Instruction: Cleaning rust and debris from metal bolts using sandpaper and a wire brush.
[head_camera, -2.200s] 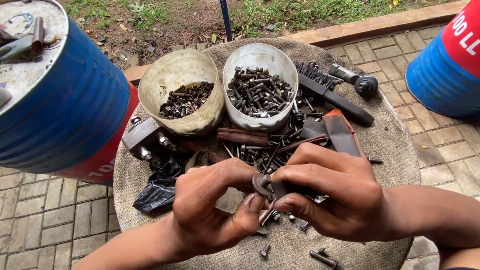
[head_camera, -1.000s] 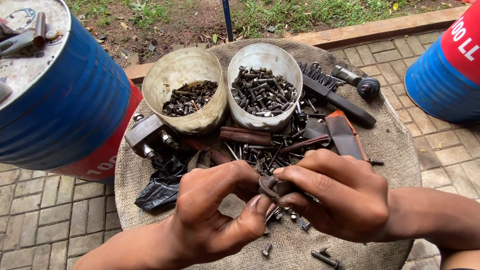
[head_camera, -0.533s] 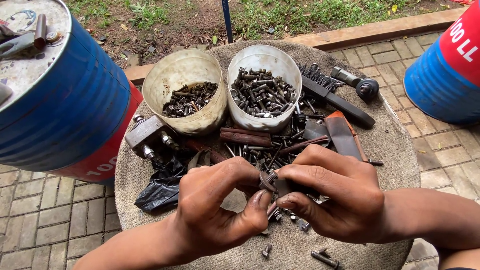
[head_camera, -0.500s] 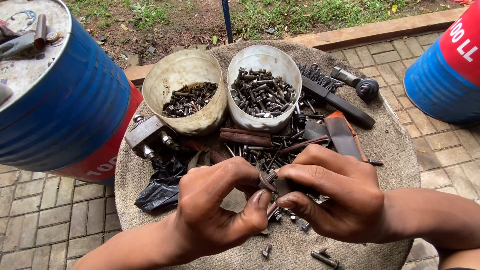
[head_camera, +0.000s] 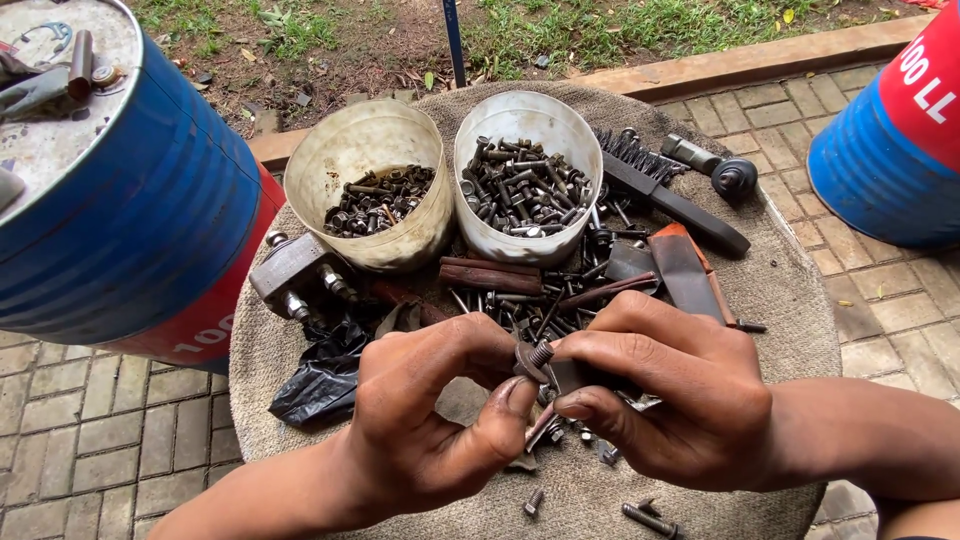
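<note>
Head view: both hands meet above the round cloth-covered tabletop (head_camera: 780, 290) — the left hand (head_camera: 430, 410) pinches a dark metal washer (head_camera: 527, 362), the right hand (head_camera: 660, 390) grips a small threaded bolt (head_camera: 541, 352) passing through it, near two white plastic tubs (head_camera: 525, 180) of hardware.

Outdoor workshop yard: oil drums (head_camera: 120, 200), tubs of bolts (head_camera: 525, 180), brick paving (head_camera: 90, 440).
</note>
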